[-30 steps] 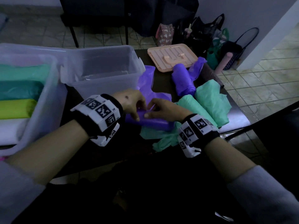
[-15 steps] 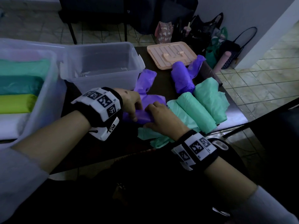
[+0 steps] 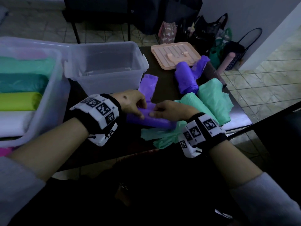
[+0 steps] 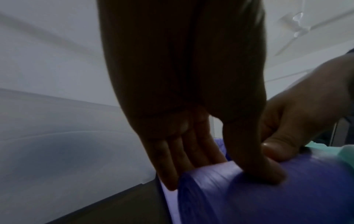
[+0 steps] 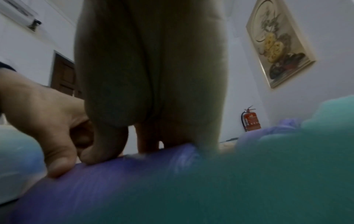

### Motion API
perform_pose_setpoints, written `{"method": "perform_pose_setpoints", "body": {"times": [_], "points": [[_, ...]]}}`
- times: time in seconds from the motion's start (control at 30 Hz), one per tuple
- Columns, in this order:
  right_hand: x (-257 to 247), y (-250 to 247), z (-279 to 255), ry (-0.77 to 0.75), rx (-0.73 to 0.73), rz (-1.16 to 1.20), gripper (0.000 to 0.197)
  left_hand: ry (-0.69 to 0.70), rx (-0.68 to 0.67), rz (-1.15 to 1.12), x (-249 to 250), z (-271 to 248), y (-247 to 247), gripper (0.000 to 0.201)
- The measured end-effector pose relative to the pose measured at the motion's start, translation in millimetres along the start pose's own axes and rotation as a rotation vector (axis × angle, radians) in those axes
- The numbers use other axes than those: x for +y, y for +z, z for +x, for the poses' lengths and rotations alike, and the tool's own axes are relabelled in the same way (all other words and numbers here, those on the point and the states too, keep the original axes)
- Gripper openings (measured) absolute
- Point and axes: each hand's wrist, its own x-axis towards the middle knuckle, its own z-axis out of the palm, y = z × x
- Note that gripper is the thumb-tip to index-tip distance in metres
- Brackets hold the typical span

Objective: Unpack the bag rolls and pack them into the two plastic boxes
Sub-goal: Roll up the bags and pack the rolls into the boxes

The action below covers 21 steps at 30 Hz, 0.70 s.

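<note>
Head view: I have both hands on a purple bag roll [image 3: 150, 120] lying on the dark table [image 3: 164, 88] near its front edge, long axis running left to right. My left hand [image 3: 130, 104] grips the roll's left part, thumb on the near face and fingers over the far side; my right hand [image 3: 169, 110] grips it just beside, toward the middle. A loose purple sheet [image 3: 149, 86] trails from the roll toward the far side. The empty clear plastic box [image 3: 104, 66] stands just beyond and left of the left hand, so I judge that hand the nearer one for the lift, and the roll's axis already lies along the box's length. A 2nd, larger clear box [image 3: 55, 98] at far left already holds green, teal and lime rolls. To the right lie 2 mint-green rolls [image 3: 210, 98], another purple roll [image 3: 185, 80] and a peach lid [image 3: 175, 54].

Left wrist view: the left thumb [image 4: 256, 166] presses a dent into the top of the purple roll [image 4: 287, 194], while the fingers [image 4: 182, 151] reach down behind its end, so this hand is clasping the roll. The right thumb bears on it just beyond.

Right wrist view: the right hand's fingertips [image 5: 107, 151] bear on the roll's upper edge [image 5: 107, 180], curled over it in a hold; mint-green plastic [image 5: 277, 174] crowds the near right.
</note>
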Motion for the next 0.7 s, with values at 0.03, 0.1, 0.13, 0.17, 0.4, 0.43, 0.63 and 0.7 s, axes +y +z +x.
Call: {"method": "perform_pose_setpoints", "body": {"times": [0.03,0.1,0.13,0.17,0.4,0.43,0.63,0.7], "points": [[0.7,-1.5,0.2,0.018,-0.015,0.005,0.032,-0.006,-0.025,0.018,1.0,0.8,-1.3,0.043],[1.9,-2.6,0.9,0.056,-0.028,0.018,0.039,-0.012,-0.039,0.047,0.7,4.2,-1.3,0.043],[2.2,-2.1,2.0,0.065,-0.025,0.028,0.04,-0.014,-0.013,0.046,0.4,5.5,-0.8,0.044],[1.8,-1.7,2.8,0.063,-0.018,0.037,0.039,-0.012,0.032,0.024,0.7,5.6,-0.5,0.043],[3.5,4.2,7.3,-0.02,0.292,0.045,0.027,0.054,0.113,0.052,1.4,-0.9,3.1,0.045],[1.1,6.0,6.7,-0.042,0.341,0.015,0.024,0.051,0.093,0.062,0.5,-2.0,3.6,0.053],[-15.5,22.5,-5.3,-0.067,0.352,-0.172,0.037,0.032,-0.008,0.11,1.8,-6.3,-0.8,0.063],[-17.5,28.2,-9.6,-0.08,0.291,-0.244,0.054,0.025,-0.049,0.133,1.9,-7.0,-2.4,0.059]]}}
